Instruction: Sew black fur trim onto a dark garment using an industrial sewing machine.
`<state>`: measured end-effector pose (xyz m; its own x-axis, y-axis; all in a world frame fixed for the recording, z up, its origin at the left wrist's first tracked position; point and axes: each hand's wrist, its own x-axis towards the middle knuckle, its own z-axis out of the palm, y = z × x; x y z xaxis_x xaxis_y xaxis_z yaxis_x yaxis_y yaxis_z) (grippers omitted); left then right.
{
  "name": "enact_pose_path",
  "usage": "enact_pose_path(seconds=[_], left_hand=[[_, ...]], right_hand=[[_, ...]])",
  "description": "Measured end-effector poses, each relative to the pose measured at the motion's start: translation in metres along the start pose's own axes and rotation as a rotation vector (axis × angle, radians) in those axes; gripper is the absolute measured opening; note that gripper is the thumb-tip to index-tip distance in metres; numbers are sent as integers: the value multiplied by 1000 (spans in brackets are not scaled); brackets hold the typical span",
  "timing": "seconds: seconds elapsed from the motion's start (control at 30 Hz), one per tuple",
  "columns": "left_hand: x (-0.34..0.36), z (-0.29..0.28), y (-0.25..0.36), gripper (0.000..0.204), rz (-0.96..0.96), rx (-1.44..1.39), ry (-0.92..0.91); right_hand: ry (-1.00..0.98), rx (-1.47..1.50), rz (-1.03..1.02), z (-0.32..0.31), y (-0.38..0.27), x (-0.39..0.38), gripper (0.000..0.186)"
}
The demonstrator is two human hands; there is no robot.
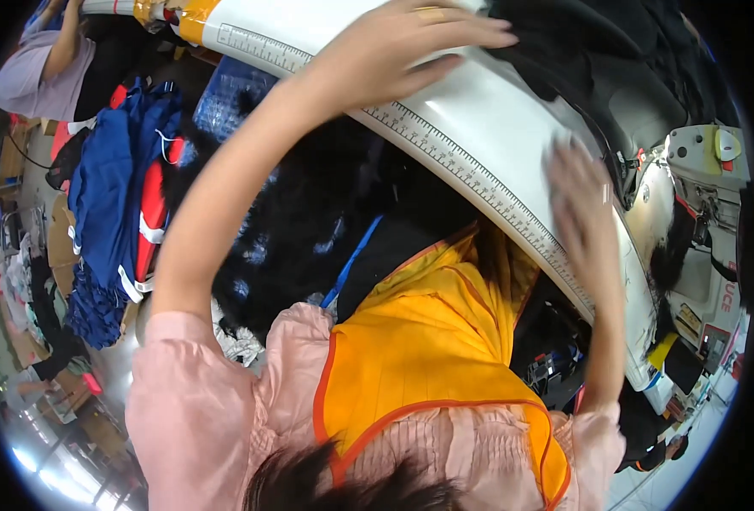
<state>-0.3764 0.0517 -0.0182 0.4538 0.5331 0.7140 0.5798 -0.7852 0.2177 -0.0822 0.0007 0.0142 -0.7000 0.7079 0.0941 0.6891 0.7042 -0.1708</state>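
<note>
My left hand (398, 53) reaches over the white tabletop (471, 115), its fingers stretched out toward the black fabric (564, 51) and nothing held in them. On the right side of the same table my right hand (583, 209) is flat and blurred by motion, fingers extended. It is over the white surface near the front edge, and I see nothing in it. A printed measuring scale (445, 153) runs along that front edge. The black fabric lies in a loose heap at the far side of the table, beyond both hands.
A sewing machine (701, 153) stands at the right end. To the left hang blue garments (109, 187) beside a red and white piece (151, 213). Dark fabric (309, 196) and a clear plastic-wrapped bundle (228, 95) lie below the table edge. Another person (45, 72) is at the upper left.
</note>
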Motion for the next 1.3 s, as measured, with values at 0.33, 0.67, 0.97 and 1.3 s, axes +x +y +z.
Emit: enact_pose_path(seconds=[0.33, 0.67, 0.97, 1.3], left_hand=[[-323, 10, 132, 35, -1221, 155, -841], [-161, -27, 140, 14, -1641, -582, 0], [-98, 15, 226, 33, -1087, -680, -384], [-408, -136, 96, 32, -1305, 41, -775]], right_hand=[[207, 856, 409, 77, -69, -144, 26], [-187, 915, 91, 101, -66, -98, 39], [132, 2289, 588, 55, -62, -69, 36], [960, 829, 998, -34, 81, -218, 23]])
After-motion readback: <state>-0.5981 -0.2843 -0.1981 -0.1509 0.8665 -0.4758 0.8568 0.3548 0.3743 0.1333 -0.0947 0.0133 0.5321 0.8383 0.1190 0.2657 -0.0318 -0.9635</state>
